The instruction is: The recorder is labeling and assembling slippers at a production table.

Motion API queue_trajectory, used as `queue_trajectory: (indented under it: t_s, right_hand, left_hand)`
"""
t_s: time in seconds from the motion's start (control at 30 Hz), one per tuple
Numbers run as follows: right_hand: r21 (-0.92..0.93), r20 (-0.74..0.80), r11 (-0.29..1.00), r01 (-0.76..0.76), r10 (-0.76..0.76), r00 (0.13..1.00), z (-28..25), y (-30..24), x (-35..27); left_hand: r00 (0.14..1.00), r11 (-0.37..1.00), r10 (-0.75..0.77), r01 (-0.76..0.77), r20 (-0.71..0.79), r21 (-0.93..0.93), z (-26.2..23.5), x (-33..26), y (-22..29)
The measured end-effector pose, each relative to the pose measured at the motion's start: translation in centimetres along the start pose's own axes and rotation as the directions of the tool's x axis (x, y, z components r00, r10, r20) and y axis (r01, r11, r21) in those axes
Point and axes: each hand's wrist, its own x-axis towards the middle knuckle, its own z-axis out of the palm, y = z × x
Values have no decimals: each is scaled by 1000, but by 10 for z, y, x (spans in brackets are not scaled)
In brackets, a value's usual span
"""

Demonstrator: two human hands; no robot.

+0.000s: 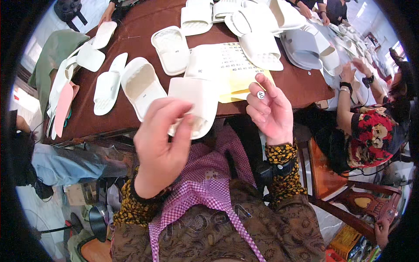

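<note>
My left hand (161,146) hovers over a white slide slipper (200,98) at the table's near edge. Its fingers are bent, with a small gap between thumb and fingertips, and nothing shows between them. My right hand (273,109) is raised, palm toward me and fingers half curled. A small round white sticker (260,94) with dark print sits on one of its fingers. Behind the hands lies a sheet of printed round stickers (233,59) on yellow backing (240,94). Part of the near slipper is hidden by my left hand.
More white slippers (142,87) lie across the brown-covered table (135,43). A grey slipper (301,48) and a pink one (64,109) are also there. Co-workers' hands (347,72) work at the right. A wooden chair (327,170) stands on my right.
</note>
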Motion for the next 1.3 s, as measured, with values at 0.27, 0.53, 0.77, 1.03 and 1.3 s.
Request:
queue_trajectory:
  t_s: [0.27,0.53,0.77,1.03,1.3]
  right_hand:
    - [-189,36,973,134,-129,991,18,14,-8]
    - [-409,-11,887,213,-238,971,21,18,-13]
    - [-457,-15,865,206,-239,971,20,20,-13]
    - [-582,-80,783,220,-324,943,20,16,-14]
    - [-867,-90,493,76,-304,948,29,0,-14]
  left_hand:
    - [869,732,-290,471,400,-492,64,10,10]
    - [765,540,-383,640,518,-547,71,13,7]
    - [769,559,-389,635,508,-533,78,12,0]
    - [791,603,-379,605,480,-520,80,12,-10]
    - [858,715,-325,498,397,-491,85,26,-3]
